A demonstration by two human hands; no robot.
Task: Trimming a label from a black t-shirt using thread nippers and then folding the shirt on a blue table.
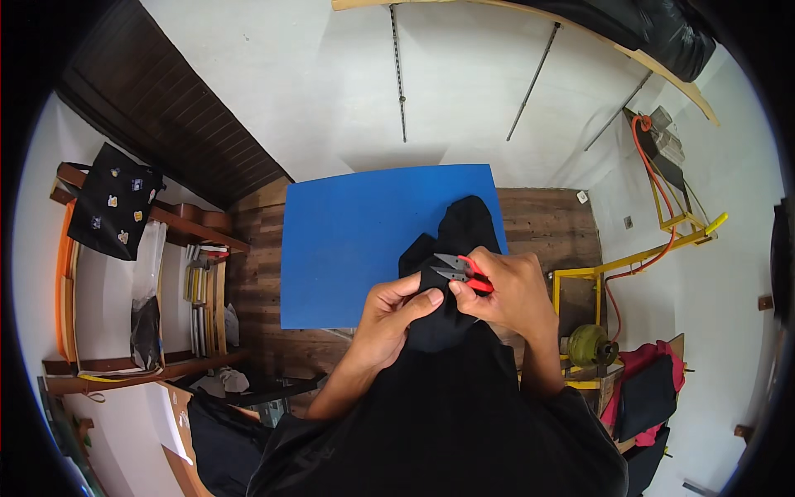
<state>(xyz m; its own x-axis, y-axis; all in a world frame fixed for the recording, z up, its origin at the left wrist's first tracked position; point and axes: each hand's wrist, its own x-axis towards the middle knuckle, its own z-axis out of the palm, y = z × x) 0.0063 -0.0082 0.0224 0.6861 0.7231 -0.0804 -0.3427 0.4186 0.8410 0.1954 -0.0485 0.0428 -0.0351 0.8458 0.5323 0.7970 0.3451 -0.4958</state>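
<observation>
My right hand (512,292) is closed around red-handled thread snips (475,273), whose two dark metal blades stand apart and point left over a piece of black fabric (469,223). Thumb and fingers of my left hand (391,314) pinch the same fabric just below and left of the blade tips. The cloth is bunched between both hands, and its far part lies over the right side of a blue tabletop (354,248). Its near end merges with my black shirt, so that edge cannot be told.
Left stands a wooden rack (202,223) with a black printed bag (118,202). To the right are a yellow metal frame (574,271), a green gas cylinder (590,345) with an orange hose, and red and black cloths (649,397). A white wall rises beyond the table.
</observation>
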